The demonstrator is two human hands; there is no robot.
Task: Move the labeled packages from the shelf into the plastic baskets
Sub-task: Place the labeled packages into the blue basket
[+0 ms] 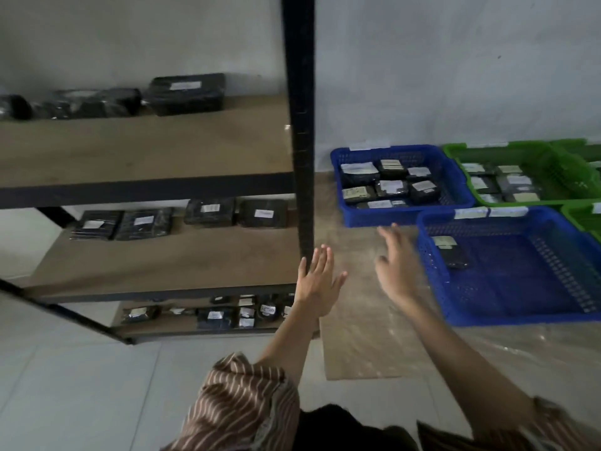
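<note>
A black metal shelf unit w/ brown wooden boards [146, 151] fills the left side, still loaded w/ black plastic-wrapped packages bearing white labels [211, 211]: three on the top board, four on the middle, a cluster of smaller ones on the bottom board. The unit's black upright post [300, 125] stands between the boards and the open floor to the right.

Just right of that post's lower end, the person's left hand [320, 284] is raised palm-down, fingers [320, 262] straight and close together, thumb spread; it holds nothing. Whether its edge touches the post can't be told. Beside it, the right hand [398, 266] is motion-blurred, fingers extended and slightly apart, also holding nothing, reaching near the front corner of the near blue slotted plastic basket [435, 288]. Both arms wear brown striped sleeves [247, 398].

Under the hands lies a clear plastic sheet over brown cardboard [357, 346], spread on the pale tiled floor.

Right side, baskets sit on that sheet against the white wall. The far blue plastic basket [357, 216] holds approx. nine labeled packages, packed side by side. The near blue one holds a single labeled black package [453, 253] in its far left corner. Further right, a green plastic basket [562, 157] holds several labeled packages; more green baskets are cut off by the frame edge.
</note>
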